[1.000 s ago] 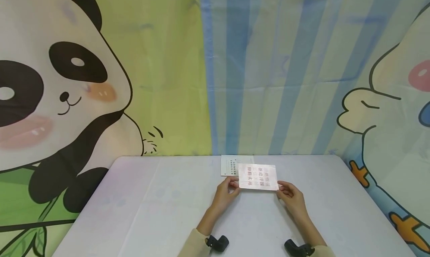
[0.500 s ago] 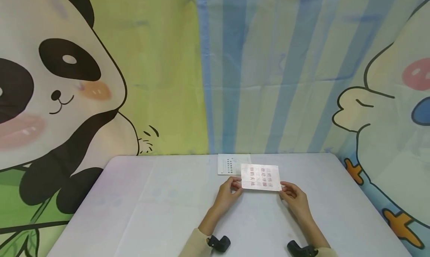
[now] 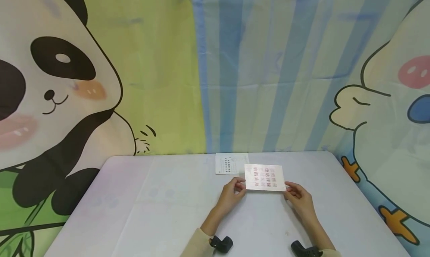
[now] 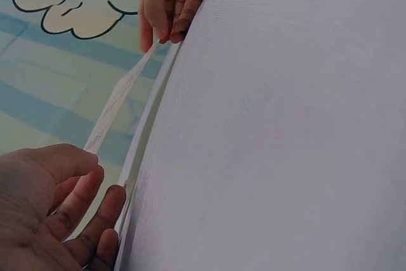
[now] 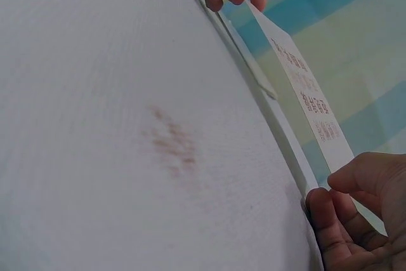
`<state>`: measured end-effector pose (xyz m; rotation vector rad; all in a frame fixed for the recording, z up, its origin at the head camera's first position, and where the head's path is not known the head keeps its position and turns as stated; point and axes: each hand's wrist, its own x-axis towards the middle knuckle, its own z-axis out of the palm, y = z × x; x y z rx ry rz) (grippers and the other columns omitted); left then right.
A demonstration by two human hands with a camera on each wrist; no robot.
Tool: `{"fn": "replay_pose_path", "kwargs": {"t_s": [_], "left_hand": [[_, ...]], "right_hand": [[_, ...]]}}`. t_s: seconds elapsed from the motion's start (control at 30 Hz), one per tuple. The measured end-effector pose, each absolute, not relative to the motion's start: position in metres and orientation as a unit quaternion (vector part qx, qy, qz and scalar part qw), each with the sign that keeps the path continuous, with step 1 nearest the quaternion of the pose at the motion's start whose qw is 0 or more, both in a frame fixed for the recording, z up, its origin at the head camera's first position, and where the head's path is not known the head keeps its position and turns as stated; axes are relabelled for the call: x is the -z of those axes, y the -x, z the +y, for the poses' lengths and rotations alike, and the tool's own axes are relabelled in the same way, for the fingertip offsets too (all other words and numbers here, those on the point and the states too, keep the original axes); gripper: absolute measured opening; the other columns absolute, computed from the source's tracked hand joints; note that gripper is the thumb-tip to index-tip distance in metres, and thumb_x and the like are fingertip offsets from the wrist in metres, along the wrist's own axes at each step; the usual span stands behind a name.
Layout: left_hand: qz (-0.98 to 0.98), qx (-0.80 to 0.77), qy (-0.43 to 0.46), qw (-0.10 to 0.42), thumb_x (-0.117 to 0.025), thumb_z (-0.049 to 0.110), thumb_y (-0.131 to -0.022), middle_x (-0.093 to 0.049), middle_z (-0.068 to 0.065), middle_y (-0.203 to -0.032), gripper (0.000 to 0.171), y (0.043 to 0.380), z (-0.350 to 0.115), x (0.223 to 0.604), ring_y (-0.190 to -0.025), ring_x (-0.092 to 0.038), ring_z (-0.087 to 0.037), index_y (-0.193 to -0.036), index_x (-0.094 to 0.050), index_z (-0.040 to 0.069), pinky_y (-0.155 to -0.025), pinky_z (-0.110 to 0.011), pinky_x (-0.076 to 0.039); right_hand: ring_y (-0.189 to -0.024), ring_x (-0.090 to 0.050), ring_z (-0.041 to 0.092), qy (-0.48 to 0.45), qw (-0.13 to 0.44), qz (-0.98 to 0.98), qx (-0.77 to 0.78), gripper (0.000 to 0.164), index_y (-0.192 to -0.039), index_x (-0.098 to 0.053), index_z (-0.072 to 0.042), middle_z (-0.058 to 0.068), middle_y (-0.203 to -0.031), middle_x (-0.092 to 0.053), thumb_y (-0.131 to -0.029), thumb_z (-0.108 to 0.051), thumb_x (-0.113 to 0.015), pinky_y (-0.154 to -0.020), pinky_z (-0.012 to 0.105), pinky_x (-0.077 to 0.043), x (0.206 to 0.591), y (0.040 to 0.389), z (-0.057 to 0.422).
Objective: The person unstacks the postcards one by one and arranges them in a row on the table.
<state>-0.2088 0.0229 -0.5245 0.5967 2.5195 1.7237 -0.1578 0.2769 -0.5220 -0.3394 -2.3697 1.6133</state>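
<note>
A white card [image 3: 264,177] printed with columns of red characters is held up over the table between both hands. My left hand [image 3: 230,195] pinches its near left corner between thumb and fingers. The near right corner sits in the pinch of my right hand [image 3: 300,203]. In the left wrist view the card [image 4: 120,99] appears nearly edge-on, tilted, with its printing barely visible. The right wrist view shows rows of red print on the card's face [image 5: 307,87]. Behind it, a second white card [image 3: 230,163] with dark characters lies at the table's far edge.
The white table [image 3: 168,212] ends at a curtain backdrop [image 3: 255,70] with blue stripes and cartoon animals. A brownish-red smudge [image 5: 171,141] marks the tabletop in the right wrist view. A black wrist device [image 3: 221,244] is worn on each arm.
Both hands have carried the card slightly right, so it overlaps the far card less. The head view has shifted a little, and the grip looks the same.
</note>
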Motion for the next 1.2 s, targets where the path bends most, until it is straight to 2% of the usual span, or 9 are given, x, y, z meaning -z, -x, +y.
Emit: {"fn": "replay_pose_path", "kwargs": {"t_s": [0.13, 0.4, 0.57, 0.73, 0.83, 0.97, 1.2], "left_hand": [[0.806, -0.556, -0.203, 0.014, -0.068, 0.004, -0.087, -0.065, 0.001, -0.089, 0.029, 0.209, 0.026, 0.526, -0.083, -0.062, -0.007, -0.115, -0.061, 0.004, -0.083, -0.026, -0.051], [0.808, -0.546, -0.220, 0.030, -0.068, 0.002, -0.087, -0.065, 0.001, -0.091, 0.031, 0.206, 0.035, 0.523, -0.083, -0.059, -0.002, -0.117, -0.061, 0.003, -0.079, -0.020, -0.050], [0.808, -0.543, -0.224, 0.044, -0.067, 0.002, -0.087, -0.065, -0.001, -0.092, 0.033, 0.205, 0.042, 0.522, -0.084, -0.058, -0.002, -0.119, -0.061, 0.003, -0.079, -0.020, -0.050], [0.813, -0.533, -0.227, 0.053, -0.068, 0.005, -0.087, -0.065, 0.003, -0.091, 0.034, 0.206, 0.049, 0.525, -0.084, -0.058, -0.001, -0.120, -0.061, 0.004, -0.080, -0.020, -0.050], [0.817, -0.527, -0.227, 0.060, -0.068, 0.007, -0.088, -0.064, 0.006, -0.090, 0.033, 0.207, 0.054, 0.526, -0.085, -0.058, -0.001, -0.121, -0.061, 0.006, -0.080, -0.019, -0.049], [0.821, -0.518, -0.233, 0.054, -0.068, 0.007, -0.088, -0.064, 0.006, -0.091, 0.033, 0.207, 0.059, 0.525, -0.088, -0.059, -0.003, -0.120, -0.062, 0.005, -0.084, -0.021, -0.049], [0.834, -0.494, -0.245, 0.029, -0.069, 0.009, -0.087, -0.061, 0.004, -0.099, 0.034, 0.204, 0.068, 0.526, -0.094, -0.057, -0.006, -0.120, -0.062, 0.005, -0.088, -0.022, -0.048]], "right_hand": [[-0.078, -0.055, -0.003, 0.131, 0.122, -0.821, -0.542, 0.037, -0.126, -0.059, 0.004, 0.015, -0.104, -0.058, -0.089, -0.001, -0.066, -0.068, 0.011, -0.048, 0.520, 0.155, 0.281], [-0.077, -0.055, -0.004, 0.140, 0.131, -0.827, -0.529, 0.037, -0.125, -0.060, 0.002, 0.009, -0.100, -0.058, -0.088, 0.000, -0.066, -0.068, 0.011, -0.048, 0.520, 0.148, 0.292], [-0.077, -0.055, -0.004, 0.145, 0.134, -0.833, -0.516, 0.037, -0.125, -0.060, 0.003, 0.012, -0.101, -0.058, -0.089, -0.001, -0.066, -0.066, 0.011, -0.047, 0.518, 0.144, 0.297], [-0.077, -0.055, -0.005, 0.160, 0.129, -0.834, -0.511, 0.038, -0.127, -0.059, 0.002, 0.011, -0.102, -0.057, -0.089, -0.001, -0.065, -0.064, 0.014, -0.048, 0.514, 0.142, 0.302], [-0.075, -0.056, -0.005, 0.168, 0.133, -0.827, -0.519, 0.038, -0.127, -0.059, 0.001, 0.005, -0.098, -0.057, -0.089, -0.002, -0.066, -0.063, 0.015, -0.049, 0.513, 0.141, 0.306], [-0.074, -0.057, -0.004, 0.184, 0.135, -0.823, -0.520, 0.038, -0.127, -0.059, 0.001, 0.003, -0.097, -0.056, -0.090, -0.002, -0.065, -0.063, 0.017, -0.050, 0.513, 0.141, 0.310], [-0.073, -0.056, 0.001, 0.215, 0.126, -0.820, -0.516, 0.037, -0.128, -0.057, -0.001, 0.010, -0.105, -0.053, -0.091, -0.003, -0.062, -0.060, 0.019, -0.050, 0.513, 0.140, 0.315]]}}
